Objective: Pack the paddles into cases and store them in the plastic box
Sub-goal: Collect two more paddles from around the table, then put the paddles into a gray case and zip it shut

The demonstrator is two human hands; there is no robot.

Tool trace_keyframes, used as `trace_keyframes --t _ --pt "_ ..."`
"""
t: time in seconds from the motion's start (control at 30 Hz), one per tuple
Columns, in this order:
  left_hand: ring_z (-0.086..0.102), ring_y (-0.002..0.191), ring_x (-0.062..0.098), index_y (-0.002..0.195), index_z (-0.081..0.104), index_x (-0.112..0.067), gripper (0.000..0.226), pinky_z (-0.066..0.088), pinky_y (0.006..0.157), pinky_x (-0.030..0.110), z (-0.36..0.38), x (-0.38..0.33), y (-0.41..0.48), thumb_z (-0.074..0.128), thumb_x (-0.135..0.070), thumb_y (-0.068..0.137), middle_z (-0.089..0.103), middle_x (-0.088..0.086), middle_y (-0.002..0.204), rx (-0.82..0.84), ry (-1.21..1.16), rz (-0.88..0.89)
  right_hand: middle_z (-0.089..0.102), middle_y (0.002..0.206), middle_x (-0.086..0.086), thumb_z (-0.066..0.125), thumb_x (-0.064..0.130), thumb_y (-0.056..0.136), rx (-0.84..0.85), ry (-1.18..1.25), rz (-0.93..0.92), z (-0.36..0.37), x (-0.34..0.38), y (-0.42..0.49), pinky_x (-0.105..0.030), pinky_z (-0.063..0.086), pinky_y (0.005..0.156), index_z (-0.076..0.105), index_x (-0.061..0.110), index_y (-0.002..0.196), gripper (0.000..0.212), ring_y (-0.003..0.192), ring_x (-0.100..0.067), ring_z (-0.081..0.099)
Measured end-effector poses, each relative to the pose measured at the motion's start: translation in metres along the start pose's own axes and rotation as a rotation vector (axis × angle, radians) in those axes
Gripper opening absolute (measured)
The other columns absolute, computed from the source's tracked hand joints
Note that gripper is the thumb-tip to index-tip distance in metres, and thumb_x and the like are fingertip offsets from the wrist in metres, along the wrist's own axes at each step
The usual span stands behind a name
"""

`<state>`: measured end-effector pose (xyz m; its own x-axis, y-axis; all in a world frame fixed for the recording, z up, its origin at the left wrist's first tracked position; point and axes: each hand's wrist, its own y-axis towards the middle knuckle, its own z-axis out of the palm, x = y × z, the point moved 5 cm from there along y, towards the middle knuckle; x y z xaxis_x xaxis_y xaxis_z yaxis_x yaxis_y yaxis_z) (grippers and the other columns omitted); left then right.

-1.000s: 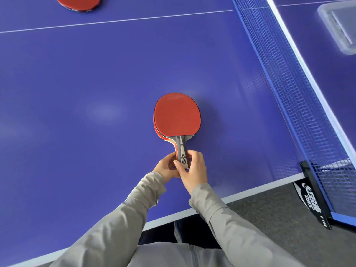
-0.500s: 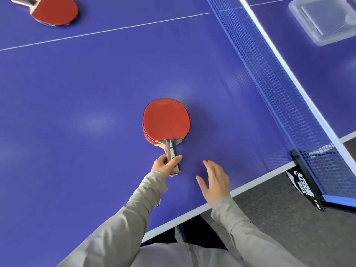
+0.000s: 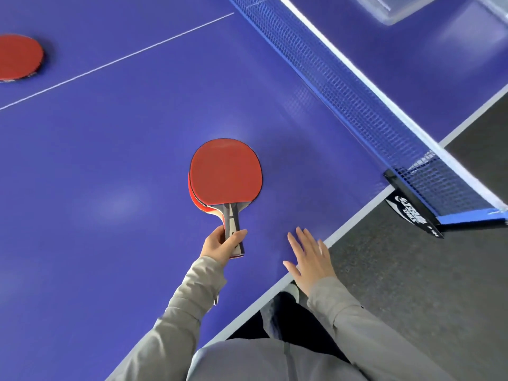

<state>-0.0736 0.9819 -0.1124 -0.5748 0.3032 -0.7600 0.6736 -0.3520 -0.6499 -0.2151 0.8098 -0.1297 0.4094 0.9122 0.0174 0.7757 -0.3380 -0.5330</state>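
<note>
Two red paddles [image 3: 225, 171] are stacked face on face over the blue table, handles pointing toward me. My left hand [image 3: 220, 244] is shut on their handles at the lower end. My right hand [image 3: 310, 258] hovers open to the right of the handles, fingers spread, near the table's front edge. Another red paddle [image 3: 18, 57] lies at the far left, cut off by the frame. A clear plastic box [image 3: 390, 8] sits beyond the net at the top right, only partly in view. No case is in view.
The blue net [image 3: 357, 97] runs diagonally from the top middle to its black clamp [image 3: 412, 207] at the right. The table's white front edge [image 3: 354, 226] borders dark floor. A white line [image 3: 118, 60] crosses the table.
My right hand has let go of the handles and moved off to the right, open. My left hand keeps the stacked paddles. The view has swung, bringing the net and table edge closer.
</note>
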Motion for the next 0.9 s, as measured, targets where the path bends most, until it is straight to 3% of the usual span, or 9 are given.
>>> trace_keyframes --t 0.13,0.23,0.3,0.43,0.53,0.7,0.9 --pt "0.052 0.064 0.015 0.091 0.059 -0.003 0.037 0.05 0.055 0.015 0.016 -0.002 -0.022 0.072 -0.031 0.07 0.051 0.002 0.07 0.059 0.057 0.017 -0.009 0.159 0.002 0.029 0.048 0.097 0.02 0.083 0.035 0.019 -0.023 -0.025 -0.041 0.002 0.118 -0.001 0.027 0.151 0.065 0.147 -0.016 -0.008" --pt "0.054 0.072 0.02 0.097 0.059 0.002 0.054 0.053 0.07 0.028 0.038 0.0 -0.039 0.067 -0.039 0.062 0.052 0.005 0.075 0.085 0.129 0.022 -0.008 0.159 0.003 0.029 0.048 0.097 0.015 0.122 0.066 0.037 -0.046 -0.05 -0.043 0.004 0.117 -0.001 0.026 0.151 0.065 0.147 -0.016 -0.008" --pt "0.054 0.074 0.021 0.099 0.059 0.004 0.057 0.054 0.069 0.027 0.057 0.003 -0.051 0.068 -0.039 0.062 0.052 0.005 0.076 0.111 0.154 0.034 -0.007 0.16 0.003 0.029 0.049 0.097 0.026 0.161 0.099 0.051 -0.064 -0.066 -0.044 0.004 0.117 0.001 0.026 0.151 0.065 0.147 -0.017 -0.007" --pt "0.055 0.069 0.018 0.092 0.06 0.001 0.041 0.054 0.067 0.032 0.11 0.016 -0.085 0.075 -0.031 0.071 0.055 0.001 0.07 0.181 0.226 0.064 -0.002 0.16 0.003 0.027 0.051 0.097 0.079 0.231 0.185 0.086 -0.11 -0.108 -0.043 0.005 0.116 0.0 0.028 0.151 0.065 0.147 -0.014 -0.003" --pt "0.059 0.064 0.01 0.083 0.063 -0.013 0.019 0.048 0.065 0.025 0.158 0.032 -0.116 0.074 -0.027 0.077 0.062 -0.011 0.06 0.24 0.285 0.102 0.004 0.16 0.004 0.028 0.051 0.097 0.128 0.311 0.276 0.118 -0.151 -0.152 -0.043 0.008 0.116 0.003 0.029 0.15 0.063 0.147 -0.013 0.001" --pt "0.064 0.073 0.019 0.082 0.066 -0.024 0.036 0.052 0.077 0.042 0.251 0.068 -0.169 0.074 -0.046 0.055 0.068 -0.008 0.065 0.356 0.327 0.092 0.01 0.159 0.002 0.029 0.05 0.097 0.226 0.483 0.441 0.182 -0.232 -0.24 -0.042 0.013 0.116 0.006 0.027 0.15 0.062 0.145 -0.019 0.012" --pt "0.062 0.071 0.018 0.074 0.071 -0.032 0.031 0.05 0.072 0.037 0.341 0.098 -0.212 0.073 -0.054 0.053 0.065 -0.007 0.065 0.53 0.433 0.081 0.01 0.159 0.004 0.027 0.054 0.097 0.262 0.618 0.63 0.233 -0.291 -0.328 -0.043 0.012 0.116 0.01 0.028 0.15 0.062 0.145 -0.021 0.013"
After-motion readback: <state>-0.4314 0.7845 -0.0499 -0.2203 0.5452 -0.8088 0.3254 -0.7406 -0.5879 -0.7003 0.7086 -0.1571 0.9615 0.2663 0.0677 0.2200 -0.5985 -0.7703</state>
